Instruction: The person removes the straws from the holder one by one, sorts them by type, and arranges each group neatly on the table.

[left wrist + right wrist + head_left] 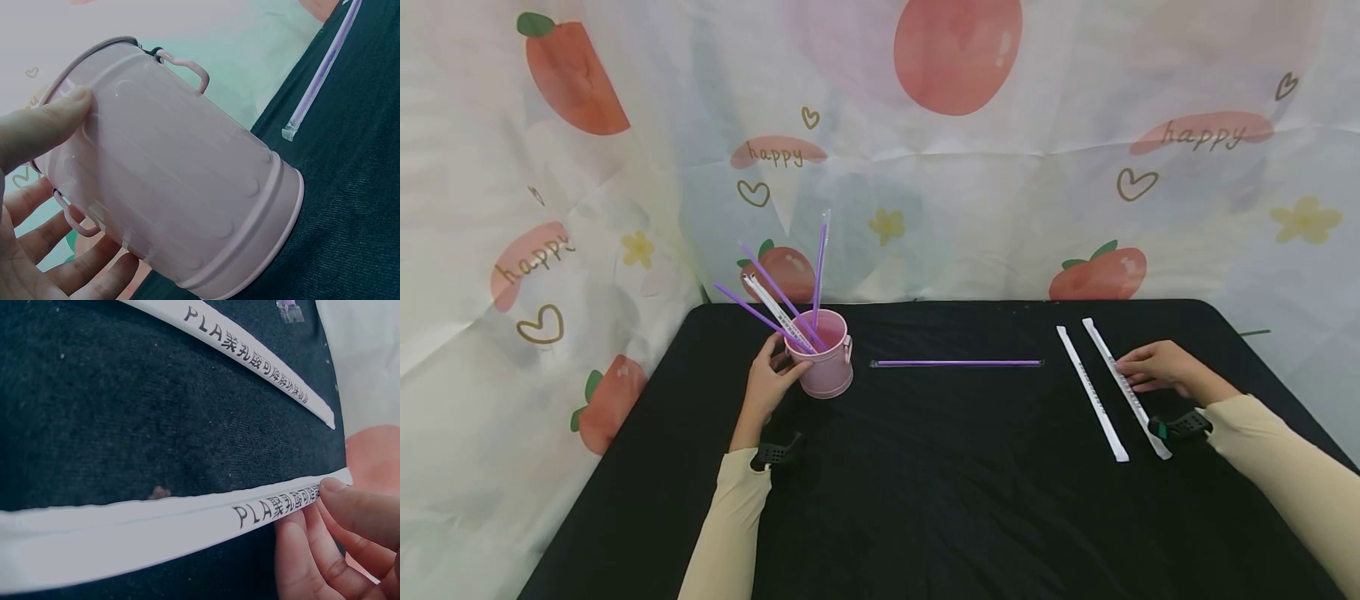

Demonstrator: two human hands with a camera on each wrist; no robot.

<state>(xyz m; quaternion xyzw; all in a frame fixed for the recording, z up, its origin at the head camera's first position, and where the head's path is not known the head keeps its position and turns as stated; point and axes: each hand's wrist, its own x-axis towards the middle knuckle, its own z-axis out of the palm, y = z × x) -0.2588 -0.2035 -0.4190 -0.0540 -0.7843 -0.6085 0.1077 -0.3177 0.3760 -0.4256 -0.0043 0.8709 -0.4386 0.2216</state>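
My left hand (pixel 766 385) grips a small pink metal bucket (pixel 827 372) by its left side, thumb on the wall near the rim and fingers around the handle side in the left wrist view. Several straws stand in it: purple ones in clear wrap (pixel 820 267) and white paper-wrapped ones (pixel 778 310). On the right, my right hand (pixel 1167 367) pinches a white paper-wrapped straw (pixel 275 514) between thumb and fingers, towards its far end. A second paper-wrapped straw (pixel 1092 393) lies just left of it on the black cloth.
A purple straw in clear wrap (pixel 958 363) lies crosswise on the black-covered table (pixel 970 500), between the bucket and the paper-wrapped straws. Behind and to the left hangs a fruit-printed curtain (pixel 985 217), close to the table's back edge.
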